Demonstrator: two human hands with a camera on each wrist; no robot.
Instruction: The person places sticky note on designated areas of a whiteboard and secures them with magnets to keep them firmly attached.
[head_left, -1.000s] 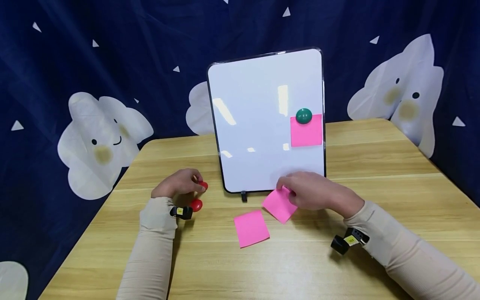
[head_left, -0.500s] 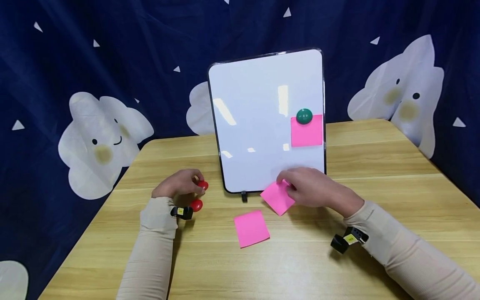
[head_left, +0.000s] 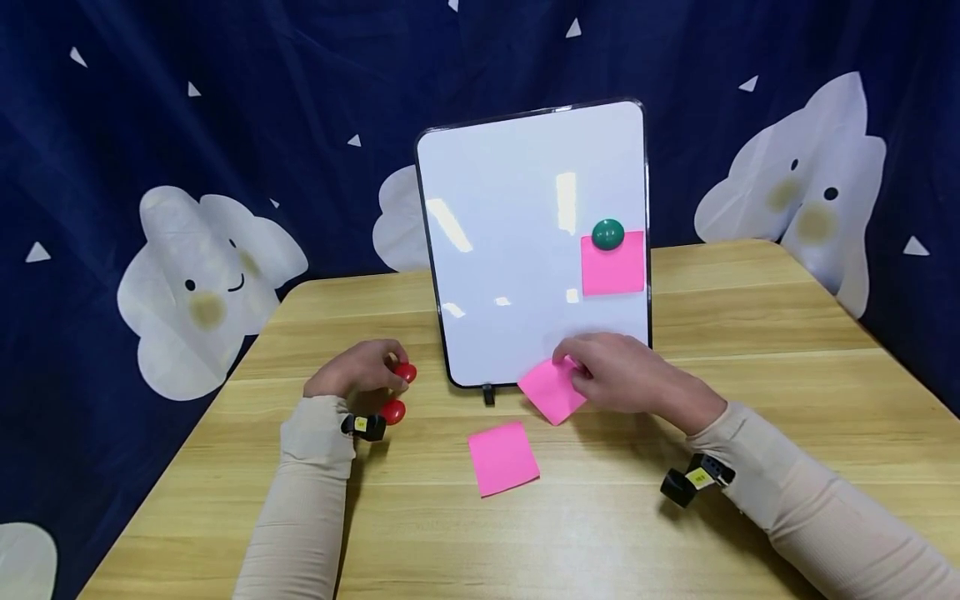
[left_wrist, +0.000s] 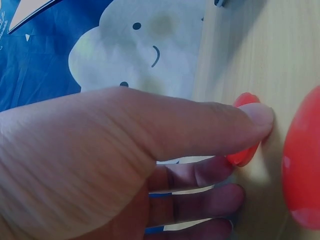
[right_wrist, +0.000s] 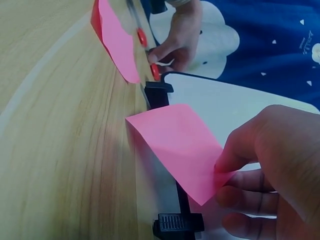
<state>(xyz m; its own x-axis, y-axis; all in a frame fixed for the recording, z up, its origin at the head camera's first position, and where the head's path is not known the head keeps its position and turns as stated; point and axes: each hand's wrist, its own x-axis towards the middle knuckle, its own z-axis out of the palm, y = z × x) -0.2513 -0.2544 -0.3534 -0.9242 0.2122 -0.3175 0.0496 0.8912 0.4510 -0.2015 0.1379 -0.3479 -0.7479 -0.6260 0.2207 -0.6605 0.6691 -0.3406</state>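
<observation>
My right hand (head_left: 626, 375) pinches a pink sticky note (head_left: 551, 392) by one corner, in front of the whiteboard's (head_left: 525, 250) lower edge. In the right wrist view that note (right_wrist: 175, 145) is lifted off the table, thumb on its near face. At the left, my left hand (head_left: 360, 367) has thumb and fingers about a round red magnet (head_left: 407, 372), which the left wrist view shows as a red disc (left_wrist: 245, 156) partly hidden by the thumb. A second red magnet (head_left: 393, 411) lies on the table just below that hand. Another pink sticky note (head_left: 504, 458) lies flat nearby.
The whiteboard stands upright on small black feet (head_left: 489, 394). A green magnet (head_left: 608, 234) sits over the top edge of a pink note (head_left: 615, 271) on its right side. Behind the wooden table (head_left: 480, 542) hangs a dark blue curtain (head_left: 300, 83) with clouds.
My right hand has risen slightly with the pinched note, which has shifted a little up and left toward the whiteboard. The left hand has stayed nearly still at the red magnet.
</observation>
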